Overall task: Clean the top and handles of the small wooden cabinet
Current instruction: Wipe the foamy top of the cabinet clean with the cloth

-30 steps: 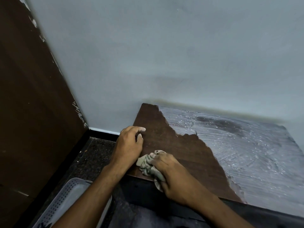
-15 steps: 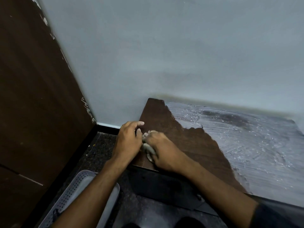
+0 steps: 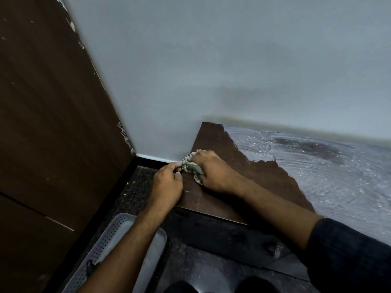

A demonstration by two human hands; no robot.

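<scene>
The small wooden cabinet's top [image 3: 211, 199] is dark brown on its left strip and covered with streaky white foam [image 3: 330, 178] over the rest. My right hand [image 3: 213, 172] presses a crumpled grey cloth [image 3: 190, 164] onto the top near its left edge, toward the back. My left hand [image 3: 168, 185] rests on that left edge, its curled fingers touching the cloth. A knob handle [image 3: 274, 249] shows on the dark cabinet front below.
A pale wall [image 3: 211, 70] rises right behind the cabinet. A dark wooden panel [image 3: 46, 123] stands to the left. A perforated grey plastic tray [image 3: 118, 250] lies on the dark speckled floor [image 3: 135, 193] beside the cabinet, under my left forearm.
My right hand has slid the cloth along the cabinet's left edge from the front corner toward the back wall. My left hand stayed on the edge, its fingers curling in against the cloth.
</scene>
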